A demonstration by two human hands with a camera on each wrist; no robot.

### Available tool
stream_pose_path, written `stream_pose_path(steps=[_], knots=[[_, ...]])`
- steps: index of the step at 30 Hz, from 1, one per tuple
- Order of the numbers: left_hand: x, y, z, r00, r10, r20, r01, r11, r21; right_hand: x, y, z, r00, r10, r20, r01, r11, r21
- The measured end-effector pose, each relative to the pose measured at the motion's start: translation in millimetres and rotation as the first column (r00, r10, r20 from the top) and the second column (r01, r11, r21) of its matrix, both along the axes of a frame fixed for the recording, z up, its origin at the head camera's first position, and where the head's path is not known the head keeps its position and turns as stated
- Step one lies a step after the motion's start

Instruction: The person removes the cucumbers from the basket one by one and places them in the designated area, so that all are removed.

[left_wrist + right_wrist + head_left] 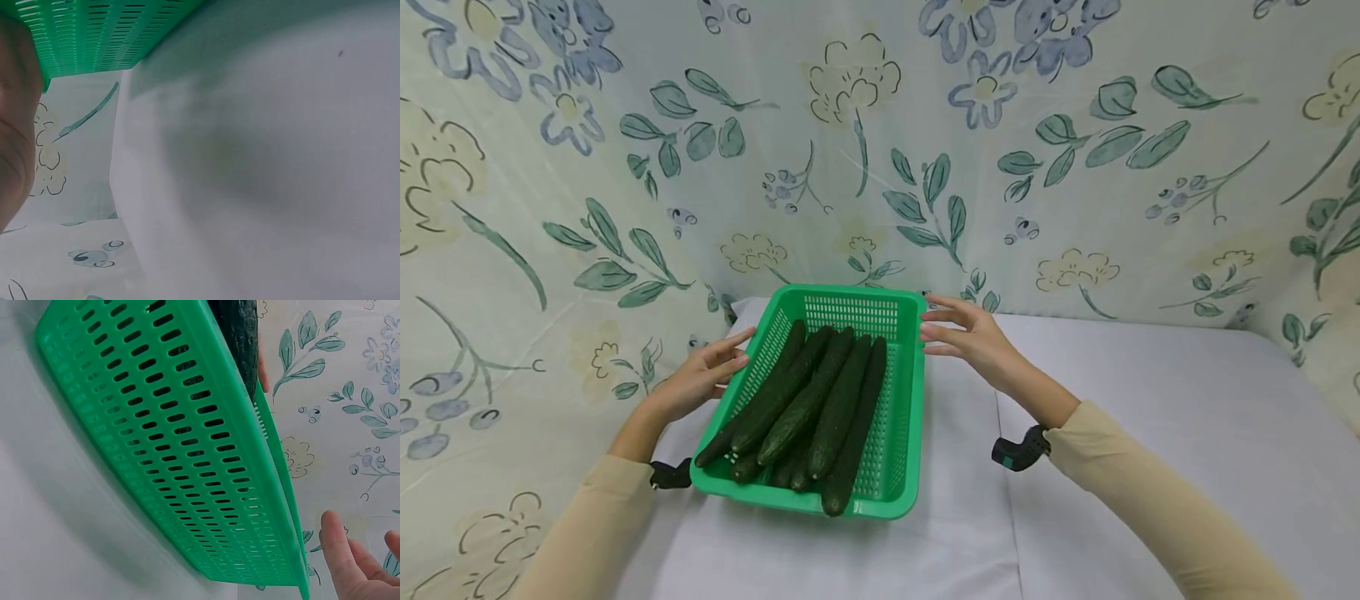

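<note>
Between the two hands, on the left of the surface (955,500), stands a green basket (914,417) with cucumbers (805,400) heaped lengthwise in it, one on another. Every cucumber in view lies inside, so the filling looks done; what is left, I judge, concerns the basket as a whole, though a pause just after setting it down would look the same. It seems to rest on the surface, not raised.

The left hand (696,379) is at the left rim, fingers reaching out loosely along it; how firmly they press, I cannot tell. The right hand (966,333) has its fingers spread just beside the far right corner, pinching nothing; the right wrist view shows a gap between them and the basket.

White cloth covers the surface, with a crease (1011,500) running toward the near edge. Behind and to the left hangs a pale floral cloth (700,200) of blue blooms and green leaves, screening off the room. Both sleeves are beige, and a black camera (1018,452) sits at the right wrist.
</note>
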State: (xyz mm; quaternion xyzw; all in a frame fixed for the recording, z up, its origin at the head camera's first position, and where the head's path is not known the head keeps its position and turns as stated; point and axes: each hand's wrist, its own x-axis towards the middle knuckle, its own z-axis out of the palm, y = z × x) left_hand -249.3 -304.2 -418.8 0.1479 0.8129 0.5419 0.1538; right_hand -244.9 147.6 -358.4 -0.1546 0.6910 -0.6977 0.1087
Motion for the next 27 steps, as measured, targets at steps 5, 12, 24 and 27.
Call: stream_pose_path(steps=[5, 12, 24, 27], knots=[[-0.8, -1.1, -0.2, 1.000, -0.008, 0.007, 0.007, 0.999, 0.041, -4.5, -9, -1.5, 0.999, 0.030, 0.028, -0.030, 0.999, -0.014], [-1.0, -1.1, 1.1, 1.000, -0.017, 0.022, 0.015, 0.997, 0.077, -12.9, -24, -3.7, 0.997, 0.067, 0.035, -0.068, 0.998, 0.015], [-0.9, -0.8, 0.5, 0.999, -0.023, 0.037, 0.019, 0.995, 0.102, -20.2, -46, -6.4, 0.990, 0.087, 0.110, -0.098, 0.991, 0.096], [-0.9, -1.1, 0.2, 0.999, -0.020, 0.036, 0.016, 0.995, 0.101, -20.2, -52, -7.2, 0.988, 0.095, 0.122, -0.108, 0.989, 0.101]])
